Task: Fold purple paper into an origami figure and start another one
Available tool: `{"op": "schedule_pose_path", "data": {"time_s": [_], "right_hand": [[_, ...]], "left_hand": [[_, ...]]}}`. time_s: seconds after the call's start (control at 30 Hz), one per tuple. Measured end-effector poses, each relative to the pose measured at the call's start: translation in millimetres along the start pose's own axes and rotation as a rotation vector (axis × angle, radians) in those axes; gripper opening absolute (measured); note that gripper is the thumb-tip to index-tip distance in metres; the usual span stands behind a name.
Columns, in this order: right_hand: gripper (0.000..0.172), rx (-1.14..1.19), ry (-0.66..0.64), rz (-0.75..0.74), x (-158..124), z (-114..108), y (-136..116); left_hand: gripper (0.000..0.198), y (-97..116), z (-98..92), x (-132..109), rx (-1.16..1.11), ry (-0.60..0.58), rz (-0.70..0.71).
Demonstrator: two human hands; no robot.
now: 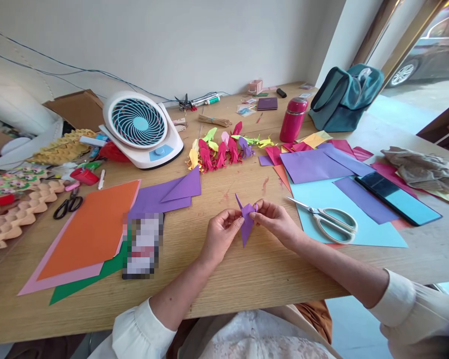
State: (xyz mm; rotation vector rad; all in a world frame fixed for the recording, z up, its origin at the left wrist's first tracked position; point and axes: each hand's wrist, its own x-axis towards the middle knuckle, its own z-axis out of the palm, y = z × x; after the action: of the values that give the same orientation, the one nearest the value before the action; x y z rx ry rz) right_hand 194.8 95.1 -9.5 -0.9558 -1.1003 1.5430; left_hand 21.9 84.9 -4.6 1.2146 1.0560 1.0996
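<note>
Between my two hands, above the wooden table, is a small purple folded paper figure with a thin point sticking up and a wider point hanging down. My left hand pinches its left side between thumb and fingers. From the other side, my right hand pinches its upper right part, and the fingertips hide some of the folds. Beyond the hands sits a cluster of folded paper figures in red, yellow, green, pink and purple. White-handled scissors lie on light blue paper right of my right hand.
Orange sheets, purple paper and a phone lie to the left. Behind them stand a white fan and black scissors. Toward the right are a red bottle, a dark phone and a teal bag.
</note>
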Motion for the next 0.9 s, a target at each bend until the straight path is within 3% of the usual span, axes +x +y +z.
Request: {"op": "schedule_pose_path", "data": {"time_s": [0.5,0.9], "right_hand": [[0.033,0.007,-0.095,0.036,2.1,-3.7,6.8],[0.041,-0.08,-0.108,0.036,0.5,-1.5,8.7]], "left_hand": [[0.024,-3.2,2.4,-0.1,-0.137,-0.032,-0.01],[0.025,-2.0,2.0,-2.5,-0.02,-0.043,-0.002]]}}
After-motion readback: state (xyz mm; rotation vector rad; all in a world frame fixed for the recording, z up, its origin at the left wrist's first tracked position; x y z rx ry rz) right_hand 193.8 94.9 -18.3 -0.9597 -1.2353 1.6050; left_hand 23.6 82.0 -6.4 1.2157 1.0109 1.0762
